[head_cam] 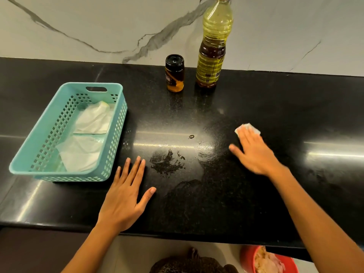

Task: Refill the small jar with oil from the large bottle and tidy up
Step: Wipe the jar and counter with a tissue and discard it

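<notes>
A small jar (174, 73) with a black lid stands at the back of the black counter (256, 107), amber oil in its bottom. Right of it stands the large oil bottle (214, 46), capped in red, partly full. My right hand (254, 152) lies flat with straight fingers on a white tissue (248, 129), pressing it to the counter right of centre. My left hand (126, 196) rests flat and open on the counter near the front edge. An oily smear (167, 162) and a small drop (191, 136) lie between the hands.
A teal plastic basket (35, 154) sits at the left with white tissues (92, 121) inside. A marble wall rises behind the counter. Below the counter's front edge at the right is a red bin (248, 257) with crumpled tissue in it.
</notes>
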`<state>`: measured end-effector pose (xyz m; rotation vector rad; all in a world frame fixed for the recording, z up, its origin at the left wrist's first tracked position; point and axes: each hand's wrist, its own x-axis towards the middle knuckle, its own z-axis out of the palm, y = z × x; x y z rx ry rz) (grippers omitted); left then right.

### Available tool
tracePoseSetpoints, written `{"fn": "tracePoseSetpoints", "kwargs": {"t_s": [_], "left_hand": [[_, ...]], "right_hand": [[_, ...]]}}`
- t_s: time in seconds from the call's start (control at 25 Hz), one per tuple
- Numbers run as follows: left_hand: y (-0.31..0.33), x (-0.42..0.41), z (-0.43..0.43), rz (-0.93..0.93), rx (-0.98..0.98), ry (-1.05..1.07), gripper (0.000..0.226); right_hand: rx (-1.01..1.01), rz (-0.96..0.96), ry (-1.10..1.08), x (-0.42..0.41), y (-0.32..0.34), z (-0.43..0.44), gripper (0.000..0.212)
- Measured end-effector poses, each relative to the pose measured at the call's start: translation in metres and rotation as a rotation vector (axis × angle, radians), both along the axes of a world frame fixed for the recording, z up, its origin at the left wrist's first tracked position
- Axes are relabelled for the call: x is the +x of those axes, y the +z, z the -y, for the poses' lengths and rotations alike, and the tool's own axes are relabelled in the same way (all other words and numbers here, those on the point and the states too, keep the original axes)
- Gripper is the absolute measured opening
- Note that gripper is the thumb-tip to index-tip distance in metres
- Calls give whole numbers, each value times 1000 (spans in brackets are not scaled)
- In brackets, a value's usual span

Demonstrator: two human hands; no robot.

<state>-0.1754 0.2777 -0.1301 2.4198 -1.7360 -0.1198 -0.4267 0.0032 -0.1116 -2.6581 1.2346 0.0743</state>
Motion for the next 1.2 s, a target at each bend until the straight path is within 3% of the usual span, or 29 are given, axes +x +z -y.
{"fn": "tracePoseSetpoints", "kwargs": {"t_s": [0.08,0.16,0.32,0.48,0.64,0.8,1.0,1.12,1.2], "left_hand": [[0,0,0,0,3,-1,75],[0,0,0,3,2,-2,74],[2,-1,1,3,0,-2,73],[2,-3,1,-2,-1,2,73],[1,-2,2,-7,-3,5,73],[2,-2,1,-17,-4,6,73],[3,-2,0,-13,-7,9,76],[3,-1,0,-15,-10,8,77],[2,-2,1,-22,-15,6,76]], "right_hand": [[58,-35,-132,29,5,36,87],[57,-48,-99,72,7,41,85],[6,-4,235,114,4,-28,97],[12,14,479,58,2,-94,94],[-39,7,252,29,1,-36,104],[30,-24,2,93,-1,38,86],[-6,17,307,163,-6,-28,77],[-15,101,505,114,-9,-97,76],[-39,135,510,74,-10,-97,78]]}}
